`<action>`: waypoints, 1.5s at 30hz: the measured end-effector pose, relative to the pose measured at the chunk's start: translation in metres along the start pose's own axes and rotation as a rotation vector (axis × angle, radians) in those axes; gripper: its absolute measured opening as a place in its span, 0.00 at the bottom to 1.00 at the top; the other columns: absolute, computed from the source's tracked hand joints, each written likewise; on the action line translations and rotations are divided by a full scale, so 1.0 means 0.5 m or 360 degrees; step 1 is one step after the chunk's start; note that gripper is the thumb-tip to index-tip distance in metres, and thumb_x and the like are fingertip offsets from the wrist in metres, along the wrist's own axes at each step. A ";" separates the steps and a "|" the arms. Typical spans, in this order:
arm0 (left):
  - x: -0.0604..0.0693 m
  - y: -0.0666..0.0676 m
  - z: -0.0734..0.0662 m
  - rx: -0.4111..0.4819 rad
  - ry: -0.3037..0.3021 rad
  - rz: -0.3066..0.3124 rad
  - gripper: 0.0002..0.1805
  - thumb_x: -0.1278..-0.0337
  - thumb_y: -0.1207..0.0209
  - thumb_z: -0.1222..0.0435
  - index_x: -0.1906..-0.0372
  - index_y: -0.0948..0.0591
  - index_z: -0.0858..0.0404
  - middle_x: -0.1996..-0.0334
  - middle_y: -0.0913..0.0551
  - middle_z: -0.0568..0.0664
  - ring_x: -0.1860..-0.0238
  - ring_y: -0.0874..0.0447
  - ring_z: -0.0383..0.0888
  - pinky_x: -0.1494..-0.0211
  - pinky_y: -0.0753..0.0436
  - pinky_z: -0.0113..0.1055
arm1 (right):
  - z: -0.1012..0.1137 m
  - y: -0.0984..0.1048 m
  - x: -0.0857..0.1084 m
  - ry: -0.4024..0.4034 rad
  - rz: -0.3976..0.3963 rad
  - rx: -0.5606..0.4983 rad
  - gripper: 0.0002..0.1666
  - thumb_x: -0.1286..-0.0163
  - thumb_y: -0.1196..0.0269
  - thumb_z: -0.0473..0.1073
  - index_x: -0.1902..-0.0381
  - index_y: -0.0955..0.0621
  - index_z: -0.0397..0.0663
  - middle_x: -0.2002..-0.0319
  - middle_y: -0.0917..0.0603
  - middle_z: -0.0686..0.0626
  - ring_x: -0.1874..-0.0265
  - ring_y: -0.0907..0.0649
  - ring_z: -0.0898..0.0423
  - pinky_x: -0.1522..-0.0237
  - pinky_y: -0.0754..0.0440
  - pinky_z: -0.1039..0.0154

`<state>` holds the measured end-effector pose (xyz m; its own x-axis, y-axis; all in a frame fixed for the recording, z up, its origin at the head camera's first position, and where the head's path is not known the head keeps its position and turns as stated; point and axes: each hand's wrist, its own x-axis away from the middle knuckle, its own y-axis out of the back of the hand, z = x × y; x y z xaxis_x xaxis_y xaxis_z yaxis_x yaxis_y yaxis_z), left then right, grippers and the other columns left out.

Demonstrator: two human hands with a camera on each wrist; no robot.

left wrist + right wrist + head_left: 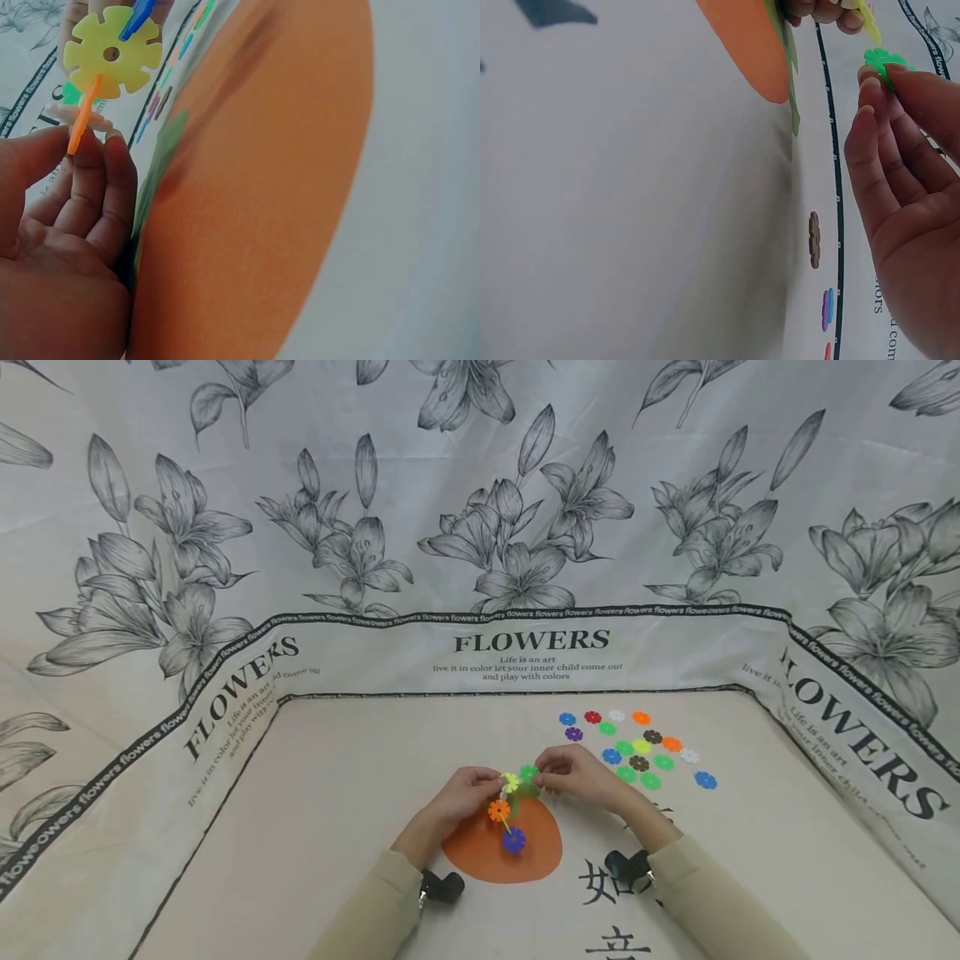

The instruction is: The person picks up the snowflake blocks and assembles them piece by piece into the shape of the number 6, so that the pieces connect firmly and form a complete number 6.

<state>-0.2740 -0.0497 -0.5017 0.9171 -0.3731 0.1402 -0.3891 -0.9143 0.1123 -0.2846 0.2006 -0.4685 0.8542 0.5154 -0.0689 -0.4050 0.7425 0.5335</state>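
Observation:
Small notched plastic flower discs are linked into a chain. In the head view my left hand (467,793) pinches it near a white disc (64,112). Below the fingers hang an orange disc (498,811), a yellow disc (86,56) seen edge-on in the head view, and a blue disc (513,840). Another yellow disc (510,782) stands at the upper end. Facing it, my right hand (581,777) pinches a green disc (528,774) between thumb and fingers. Green and upper yellow are very close; whether they touch, I cannot tell.
Loose discs of several colours, among them a brown disc (639,763) and a blue disc (705,780), lie at the back right. An orange printed circle (525,860) marks the cloth under my hands. A flower-printed curtain (536,652) borders the back and sides.

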 end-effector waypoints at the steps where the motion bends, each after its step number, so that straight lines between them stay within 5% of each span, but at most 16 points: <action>1: 0.000 0.000 0.001 0.0001 -0.0003 0.0005 0.14 0.25 0.42 0.62 0.52 0.15 0.71 0.67 0.16 0.45 0.61 0.20 0.39 0.51 0.21 0.32 | -0.002 -0.003 0.000 0.0015 0.0012 -0.0016 0.07 0.29 0.32 0.39 0.57 0.14 0.42 0.65 0.12 0.42 0.69 0.16 0.52 0.65 0.15 0.62; 12: -0.005 0.002 0.004 -0.0004 0.0005 0.0046 0.15 0.24 0.43 0.60 0.54 0.14 0.69 0.66 0.15 0.46 0.61 0.19 0.40 0.50 0.20 0.32 | -0.004 -0.002 0.003 0.0085 0.0015 -0.0030 0.08 0.29 0.32 0.40 0.55 0.11 0.43 0.65 0.10 0.45 0.68 0.13 0.54 0.61 0.15 0.62; 37: -0.001 0.036 0.008 0.0081 0.0092 0.0201 0.16 0.25 0.43 0.61 0.50 0.13 0.69 0.58 0.14 0.50 0.56 0.19 0.42 0.50 0.18 0.31 | -0.001 -0.042 -0.020 0.0102 0.0212 -0.0227 0.11 0.27 0.34 0.38 0.54 0.11 0.35 0.65 0.10 0.41 0.66 0.12 0.40 0.58 0.12 0.56; 41: -0.003 0.032 0.006 0.0053 0.0084 0.0178 0.15 0.25 0.42 0.60 0.51 0.13 0.68 0.57 0.14 0.50 0.55 0.20 0.42 0.48 0.18 0.32 | 0.001 -0.037 -0.018 0.0072 0.0174 -0.0203 0.10 0.27 0.34 0.39 0.55 0.11 0.38 0.66 0.10 0.42 0.66 0.12 0.43 0.59 0.12 0.56; 45: -0.008 0.023 0.002 0.0027 0.0056 0.0145 0.14 0.25 0.42 0.60 0.52 0.13 0.66 0.59 0.14 0.49 0.56 0.19 0.42 0.47 0.19 0.34 | 0.002 -0.021 -0.007 0.0023 0.0040 0.0065 0.12 0.29 0.31 0.44 0.52 0.12 0.46 0.66 0.11 0.51 0.66 0.14 0.52 0.59 0.14 0.60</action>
<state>-0.2819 -0.0589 -0.5019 0.8744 -0.4491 0.1836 -0.4688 -0.8796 0.0806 -0.2830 0.1904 -0.4731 0.8389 0.5400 -0.0672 -0.4124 0.7114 0.5691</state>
